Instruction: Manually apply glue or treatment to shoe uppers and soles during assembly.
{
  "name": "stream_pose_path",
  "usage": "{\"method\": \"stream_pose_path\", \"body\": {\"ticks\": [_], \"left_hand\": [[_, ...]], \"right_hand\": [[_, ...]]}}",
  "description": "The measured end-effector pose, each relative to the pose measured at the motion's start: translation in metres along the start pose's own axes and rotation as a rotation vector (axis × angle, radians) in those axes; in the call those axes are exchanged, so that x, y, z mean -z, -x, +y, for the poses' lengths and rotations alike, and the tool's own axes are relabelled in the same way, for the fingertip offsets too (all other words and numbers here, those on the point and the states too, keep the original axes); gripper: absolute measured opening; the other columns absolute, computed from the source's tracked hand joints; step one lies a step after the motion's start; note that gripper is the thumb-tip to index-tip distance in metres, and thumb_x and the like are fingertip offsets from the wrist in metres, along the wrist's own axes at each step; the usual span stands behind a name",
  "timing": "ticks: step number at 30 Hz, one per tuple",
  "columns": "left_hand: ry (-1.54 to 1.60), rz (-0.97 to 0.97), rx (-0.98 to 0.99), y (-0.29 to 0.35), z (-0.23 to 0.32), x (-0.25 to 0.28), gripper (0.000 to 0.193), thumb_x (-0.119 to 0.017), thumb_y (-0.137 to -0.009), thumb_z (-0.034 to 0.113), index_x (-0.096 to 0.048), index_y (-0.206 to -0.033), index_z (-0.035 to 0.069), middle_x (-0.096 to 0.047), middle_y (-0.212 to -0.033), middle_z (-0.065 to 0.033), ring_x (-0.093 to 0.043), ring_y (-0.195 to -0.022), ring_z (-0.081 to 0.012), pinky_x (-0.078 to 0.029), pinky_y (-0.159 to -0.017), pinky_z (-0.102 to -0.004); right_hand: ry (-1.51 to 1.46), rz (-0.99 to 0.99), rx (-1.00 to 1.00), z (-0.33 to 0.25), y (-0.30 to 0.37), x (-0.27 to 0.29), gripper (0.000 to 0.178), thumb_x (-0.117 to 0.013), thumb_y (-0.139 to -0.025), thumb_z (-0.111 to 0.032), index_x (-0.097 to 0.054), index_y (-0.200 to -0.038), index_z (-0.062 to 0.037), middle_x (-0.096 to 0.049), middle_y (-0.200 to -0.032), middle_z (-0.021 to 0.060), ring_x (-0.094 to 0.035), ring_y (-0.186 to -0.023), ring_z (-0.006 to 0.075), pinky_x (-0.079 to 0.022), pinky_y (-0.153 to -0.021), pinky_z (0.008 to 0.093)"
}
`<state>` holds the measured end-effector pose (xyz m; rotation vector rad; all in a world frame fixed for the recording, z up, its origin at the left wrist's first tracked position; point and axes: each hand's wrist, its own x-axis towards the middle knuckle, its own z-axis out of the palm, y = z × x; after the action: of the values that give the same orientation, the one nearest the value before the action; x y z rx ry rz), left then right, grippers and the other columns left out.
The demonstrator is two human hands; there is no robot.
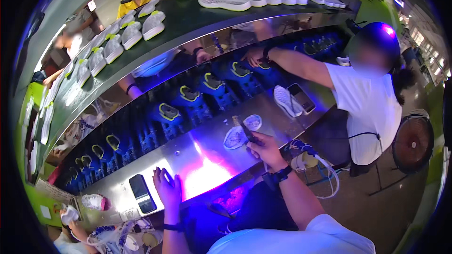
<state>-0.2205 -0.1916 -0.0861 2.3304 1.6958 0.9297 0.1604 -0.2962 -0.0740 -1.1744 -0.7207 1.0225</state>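
My right hand [266,151] is closed around the dark handle of a brush [246,132], its pale tip pointing away from me. Just beyond that hand, a whitish, shallow oval piece [234,138] and a smaller one [253,122] lie on the metal worktable [188,148]; I cannot tell whether they are sole parts or dishes. My left hand [167,188] rests near the table's front edge with its fingers stretched out and apart. To its left lies a dark phone [142,194]. A bright pink-white glare covers the table between my hands.
Shoe uppers on blue stands [189,93] line the table's far side. Beyond, a green conveyor [183,11] carries white soles [223,1]. At right, a co-worker [369,99] reaches across, near a sole [286,101] and another phone [302,98]. A fan [413,144] stands far right.
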Motion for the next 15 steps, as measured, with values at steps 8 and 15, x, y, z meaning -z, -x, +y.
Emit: {"method": "stream_pose_path", "body": {"ticks": [8, 15], "left_hand": [[-0.028, -0.047, -0.049, 0.003, 0.003, 0.0, 0.059, -0.074, -0.086, 0.025, -0.056, -0.132, -0.007, -0.049, -0.146, -0.0313, -0.043, -0.142, -0.0476, -0.031, -0.12, -0.0544], [-0.057, -0.071, -0.031, -0.008, 0.007, -0.002, 0.06, -0.072, -0.087, 0.027, -0.055, -0.133, -0.008, -0.046, -0.149, -0.0329, -0.039, -0.144, -0.0486, -0.028, -0.121, -0.0568]], "right_hand": [[0.036, 0.022, 0.0, -0.009, 0.014, 0.004, 0.044, -0.065, -0.094, 0.005, -0.061, -0.137, 0.0018, -0.062, -0.079, -0.0001, -0.051, -0.057, 0.0047, -0.04, -0.049, 0.0209], [0.003, 0.042, -0.022, -0.019, 0.006, 0.002, 0.047, -0.067, -0.092, 0.007, -0.059, -0.138, 0.0027, -0.064, -0.083, 0.0028, -0.052, -0.059, 0.0056, -0.041, -0.051, 0.0213]]}}
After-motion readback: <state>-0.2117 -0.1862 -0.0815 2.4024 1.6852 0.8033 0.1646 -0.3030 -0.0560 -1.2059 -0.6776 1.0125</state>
